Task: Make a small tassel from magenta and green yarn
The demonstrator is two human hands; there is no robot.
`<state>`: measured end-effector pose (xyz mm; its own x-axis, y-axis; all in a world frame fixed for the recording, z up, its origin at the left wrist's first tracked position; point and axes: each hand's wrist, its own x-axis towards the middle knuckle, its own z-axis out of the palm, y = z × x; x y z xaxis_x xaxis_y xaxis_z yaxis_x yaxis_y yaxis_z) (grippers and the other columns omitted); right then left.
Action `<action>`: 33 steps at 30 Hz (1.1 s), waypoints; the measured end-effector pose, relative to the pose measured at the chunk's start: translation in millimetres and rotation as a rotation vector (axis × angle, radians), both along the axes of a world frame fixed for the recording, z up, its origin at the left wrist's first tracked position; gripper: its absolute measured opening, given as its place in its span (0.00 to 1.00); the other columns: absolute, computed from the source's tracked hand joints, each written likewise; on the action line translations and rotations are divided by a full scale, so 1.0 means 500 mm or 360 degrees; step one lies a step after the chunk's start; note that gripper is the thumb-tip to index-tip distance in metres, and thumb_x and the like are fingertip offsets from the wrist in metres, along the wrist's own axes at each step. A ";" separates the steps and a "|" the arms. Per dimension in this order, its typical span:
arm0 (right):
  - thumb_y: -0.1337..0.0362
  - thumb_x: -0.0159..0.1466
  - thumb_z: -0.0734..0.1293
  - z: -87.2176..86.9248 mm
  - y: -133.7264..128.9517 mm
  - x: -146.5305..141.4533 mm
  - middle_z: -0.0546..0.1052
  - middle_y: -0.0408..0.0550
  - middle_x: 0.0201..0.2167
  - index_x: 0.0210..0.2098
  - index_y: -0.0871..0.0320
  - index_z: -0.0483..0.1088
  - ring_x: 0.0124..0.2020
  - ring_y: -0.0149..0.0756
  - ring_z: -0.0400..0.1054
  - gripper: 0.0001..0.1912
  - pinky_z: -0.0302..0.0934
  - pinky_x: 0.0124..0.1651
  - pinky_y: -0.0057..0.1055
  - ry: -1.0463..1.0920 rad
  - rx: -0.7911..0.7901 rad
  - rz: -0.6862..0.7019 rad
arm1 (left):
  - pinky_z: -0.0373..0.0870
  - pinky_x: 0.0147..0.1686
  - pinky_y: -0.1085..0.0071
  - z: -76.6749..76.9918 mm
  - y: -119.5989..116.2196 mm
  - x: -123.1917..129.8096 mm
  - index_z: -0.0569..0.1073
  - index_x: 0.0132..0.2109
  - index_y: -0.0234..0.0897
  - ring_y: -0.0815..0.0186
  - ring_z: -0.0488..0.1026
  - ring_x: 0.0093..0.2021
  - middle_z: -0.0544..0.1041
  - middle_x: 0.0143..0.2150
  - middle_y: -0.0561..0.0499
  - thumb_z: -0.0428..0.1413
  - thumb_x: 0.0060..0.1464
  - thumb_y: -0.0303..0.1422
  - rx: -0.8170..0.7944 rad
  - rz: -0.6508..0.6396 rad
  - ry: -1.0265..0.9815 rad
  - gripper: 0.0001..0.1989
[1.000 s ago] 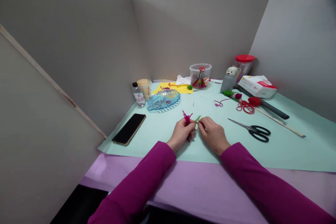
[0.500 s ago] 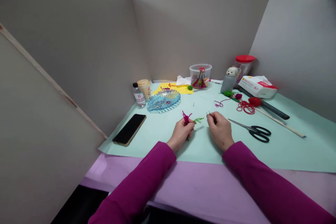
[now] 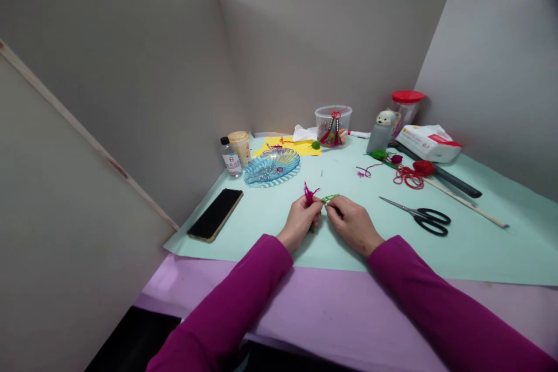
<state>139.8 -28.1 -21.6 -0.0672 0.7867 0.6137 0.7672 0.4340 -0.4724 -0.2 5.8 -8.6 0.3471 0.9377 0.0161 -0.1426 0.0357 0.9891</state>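
L hand [image 3: 300,222] is almost closed, frayed magenta yarn tuft [image 3: 310,193] pinched upright over the mint-green sheet [image 3: 261,215]. Thin lt-green yarn strands [image 3: 330,198] are seen poking across to the R hand [image 3: 355,224], fingers curled in; exact grip can't be told. Strands are best kept taut, tuft pinched near its base. Black-handled metal scissors [image 3: 412,211] are parked just beside R hand, tips inward: poss. snag. Clear blue shell-shaped dish [image 3: 291,170] is placed beyond, w/ black rectangular phone [image 3: 217,215] left well L.
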 end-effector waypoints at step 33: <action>0.64 0.64 0.57 -0.003 0.001 0.002 0.72 0.45 0.30 0.31 0.56 0.67 0.31 0.32 0.65 0.09 0.56 0.34 0.28 -0.0126 0.0058 -0.0061 | 0.52 0.18 0.76 0.004 0.000 -0.001 0.65 0.32 0.35 0.76 0.56 0.17 0.61 0.20 0.59 0.55 0.45 0.31 0.0003 -0.0034 0.0035 0.06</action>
<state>140.8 -27.4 -23.0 -0.0868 0.7668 0.6360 0.8179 0.4193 -0.3939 -0.9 5.6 -6.9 0.3674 0.9300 0.0101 -0.1200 0.0366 0.9921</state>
